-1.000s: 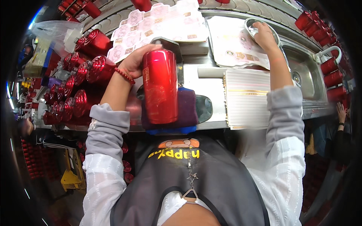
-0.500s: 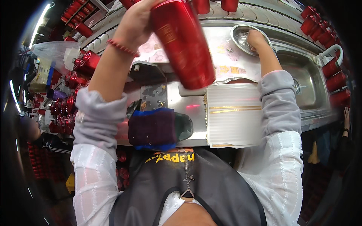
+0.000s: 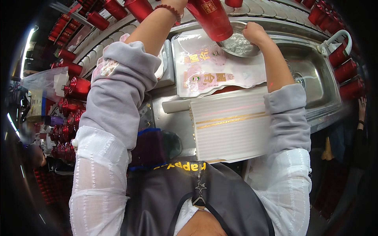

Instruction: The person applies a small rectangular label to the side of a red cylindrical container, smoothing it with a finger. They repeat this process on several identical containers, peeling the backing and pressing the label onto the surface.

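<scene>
The red canister (image 3: 210, 17) is up near the top of my view, tilted over the shallow silver dish (image 3: 239, 42) that rests on the counter (image 3: 173, 122) beside the sink (image 3: 315, 74). My left hand (image 3: 179, 4) is mostly cut off by the edge, so I cannot tell how its grip closes — the canister appears to hang from it. My right hand (image 3: 254, 32) is closed on the dish's rim. The canister looks rigid, glossy and likely slippery — best taken around the body. The dish seems light and thin; the rim suits it.
</scene>
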The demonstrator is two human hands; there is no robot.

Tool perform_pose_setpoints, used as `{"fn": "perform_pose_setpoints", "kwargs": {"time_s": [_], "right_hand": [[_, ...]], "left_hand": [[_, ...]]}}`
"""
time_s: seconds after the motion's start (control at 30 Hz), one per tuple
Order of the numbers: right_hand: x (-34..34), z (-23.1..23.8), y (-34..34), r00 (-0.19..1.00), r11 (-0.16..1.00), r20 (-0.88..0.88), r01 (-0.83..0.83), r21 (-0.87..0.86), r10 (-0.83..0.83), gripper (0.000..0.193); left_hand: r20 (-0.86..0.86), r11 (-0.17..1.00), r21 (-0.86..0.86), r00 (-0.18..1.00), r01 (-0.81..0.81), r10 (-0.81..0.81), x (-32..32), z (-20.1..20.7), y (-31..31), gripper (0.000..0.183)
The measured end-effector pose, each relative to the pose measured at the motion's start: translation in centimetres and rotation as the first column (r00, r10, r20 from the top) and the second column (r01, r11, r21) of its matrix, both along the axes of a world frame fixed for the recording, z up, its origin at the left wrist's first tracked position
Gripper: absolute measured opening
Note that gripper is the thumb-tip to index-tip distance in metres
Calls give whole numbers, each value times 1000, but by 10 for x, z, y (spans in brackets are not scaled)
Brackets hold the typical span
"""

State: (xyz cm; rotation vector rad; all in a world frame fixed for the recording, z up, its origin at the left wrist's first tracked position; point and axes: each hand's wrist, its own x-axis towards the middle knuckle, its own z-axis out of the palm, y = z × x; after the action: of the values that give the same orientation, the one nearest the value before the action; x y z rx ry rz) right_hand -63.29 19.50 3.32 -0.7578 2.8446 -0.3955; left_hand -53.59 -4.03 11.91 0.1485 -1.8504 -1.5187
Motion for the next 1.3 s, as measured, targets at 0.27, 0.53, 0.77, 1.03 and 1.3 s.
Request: {"fn": "perform_pose_setpoints", "kwargs": {"time_s": [0.27, 0.53, 0.77, 1.03, 1.3], "right_hand": [[53, 29, -16, 808, 611, 480, 197, -767, 342, 36], [91, 9, -5, 728, 344, 423, 268, -900, 539, 86], [86, 10, 4, 611, 320, 538, 437, -841, 581, 59], [127, 28, -9, 807, 227, 346, 267, -937, 478, 50], [90, 17, -6, 798, 572, 536, 312, -759, 276, 39]], "left_hand": [[62, 982, -101, 984, -160, 167, 19, 14, -6, 24], [-17, 930, 297, 975, 215, -220, 38, 16, -7, 12], [-146, 787, 519, 941, 335, -304, 53, 13, -1, 13], [-52, 833, 512, 976, 207, -210, 57, 8, -10, 20], [-62, 764, 610, 974, 211, -219, 63, -9, -29, 21]]}}
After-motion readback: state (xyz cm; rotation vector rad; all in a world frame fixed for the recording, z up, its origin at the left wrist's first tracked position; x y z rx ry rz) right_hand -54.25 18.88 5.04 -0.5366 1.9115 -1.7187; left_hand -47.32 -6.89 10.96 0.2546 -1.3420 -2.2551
